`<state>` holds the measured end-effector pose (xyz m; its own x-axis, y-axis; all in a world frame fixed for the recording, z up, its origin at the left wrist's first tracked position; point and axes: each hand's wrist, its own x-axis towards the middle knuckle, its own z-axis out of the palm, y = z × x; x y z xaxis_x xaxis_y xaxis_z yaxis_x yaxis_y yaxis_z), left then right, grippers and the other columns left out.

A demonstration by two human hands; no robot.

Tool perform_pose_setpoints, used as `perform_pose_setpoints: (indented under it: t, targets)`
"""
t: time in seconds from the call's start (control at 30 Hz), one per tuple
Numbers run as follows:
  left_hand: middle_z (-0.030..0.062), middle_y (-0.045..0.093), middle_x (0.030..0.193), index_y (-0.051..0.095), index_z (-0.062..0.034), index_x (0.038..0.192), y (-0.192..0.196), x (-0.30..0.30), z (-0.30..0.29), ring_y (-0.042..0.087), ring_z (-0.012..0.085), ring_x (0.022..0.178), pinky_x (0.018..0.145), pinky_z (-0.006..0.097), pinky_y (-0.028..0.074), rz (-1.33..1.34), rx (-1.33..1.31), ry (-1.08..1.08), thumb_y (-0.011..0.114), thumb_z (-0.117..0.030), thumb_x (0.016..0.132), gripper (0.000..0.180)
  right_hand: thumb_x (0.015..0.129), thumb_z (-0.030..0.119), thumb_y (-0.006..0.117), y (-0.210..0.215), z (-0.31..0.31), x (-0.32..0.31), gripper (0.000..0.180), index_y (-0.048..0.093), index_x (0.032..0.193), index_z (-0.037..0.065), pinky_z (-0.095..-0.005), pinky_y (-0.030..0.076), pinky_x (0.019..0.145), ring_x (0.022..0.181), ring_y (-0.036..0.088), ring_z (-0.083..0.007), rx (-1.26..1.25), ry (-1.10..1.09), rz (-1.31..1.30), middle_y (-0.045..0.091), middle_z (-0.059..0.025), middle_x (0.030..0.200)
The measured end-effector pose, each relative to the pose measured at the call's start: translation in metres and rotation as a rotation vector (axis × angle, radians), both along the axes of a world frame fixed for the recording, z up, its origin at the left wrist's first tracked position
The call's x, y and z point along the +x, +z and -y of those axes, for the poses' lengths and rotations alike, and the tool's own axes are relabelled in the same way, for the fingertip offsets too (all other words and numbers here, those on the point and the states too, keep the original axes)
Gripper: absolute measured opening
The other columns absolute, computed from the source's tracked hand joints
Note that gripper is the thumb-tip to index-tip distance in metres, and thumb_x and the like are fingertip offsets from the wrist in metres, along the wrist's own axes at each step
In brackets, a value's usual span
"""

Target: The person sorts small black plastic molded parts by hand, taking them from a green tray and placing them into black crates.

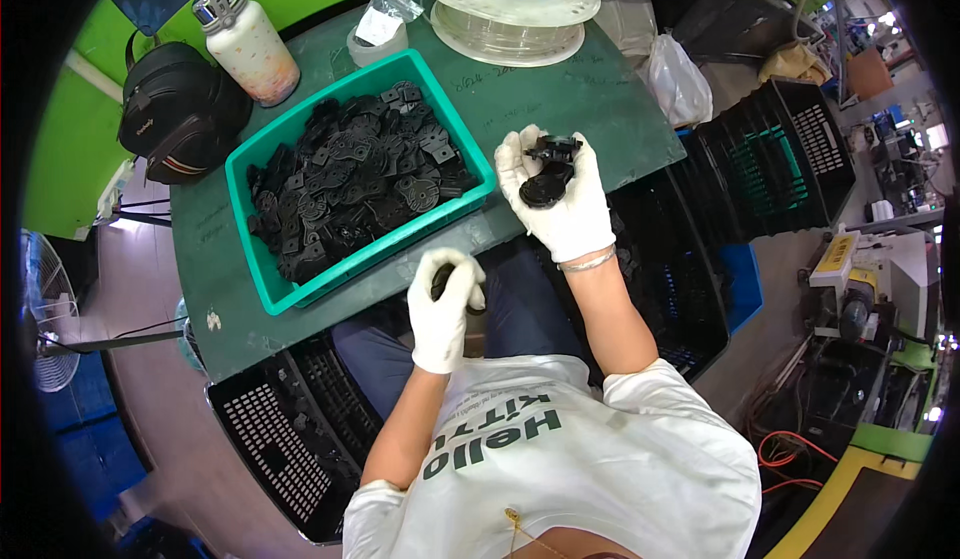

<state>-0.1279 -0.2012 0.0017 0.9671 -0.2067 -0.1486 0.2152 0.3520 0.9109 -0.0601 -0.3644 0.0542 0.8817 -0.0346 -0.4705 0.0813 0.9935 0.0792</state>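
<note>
White gloves cover both hands. My left hand (443,304) is curled near the table's front edge, above my lap, around a small black part (441,279) that shows only in part between the fingers. Farther right and higher, my right hand (560,199) is palm up, its fingers bent around several black plastic parts (546,184); one has a rounded end. To the left of it stands a green plastic bin (262,271), heaped with flat black plastic pieces (350,174) that have holes and rounded ends.
The green table (228,334) also bears a large clear spool (510,34), a white bottle (250,47), and a black bag (178,99). Black crates stand beside my legs, one at left (275,439) and others at right (760,174). A fan (50,304) is far left.
</note>
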Motion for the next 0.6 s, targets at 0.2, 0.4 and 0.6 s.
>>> perform_pose_setpoints:
  t: [0.2,0.4,0.6]
  targets:
    - [0.0063,0.054,0.077,0.059,-0.0026,0.094,0.054,0.04,0.032,0.052,0.0153,0.068,0.061,0.027,0.042,0.802,0.62,0.094,0.068,0.001,0.073,0.023,0.092,0.038,0.045,-0.012,-0.007,-0.033,0.036,0.052,0.09,0.003,-0.0446,0.046,0.088,0.092,0.056,-0.0293,-0.062,0.129,-0.007,0.06,-0.0132,0.093]
    - [0.0106,0.052,0.082,0.059,-0.0043,0.092,0.046,0.04,0.058,0.055,0.0252,0.071,0.064,0.031,0.045,0.871,0.795,-0.045,0.07,0.0,0.07,0.024,0.092,0.039,0.043,-0.024,0.014,-0.055,0.035,0.051,0.093,0.004,-0.0424,0.044,0.09,0.099,0.055,-0.0293,0.005,0.114,0.062,0.06,-0.0131,0.099]
    - [0.011,0.054,0.079,0.057,-0.0003,0.089,0.039,0.03,0.081,0.054,0.0226,0.068,0.062,0.029,0.044,0.817,0.67,-0.136,0.068,-0.001,0.073,0.02,0.091,0.038,0.045,-0.032,0.05,-0.08,0.034,0.049,0.099,0.004,-0.0437,0.042,0.092,0.112,0.05,-0.0307,-0.072,-0.04,0.017,0.056,-0.0143,0.113]
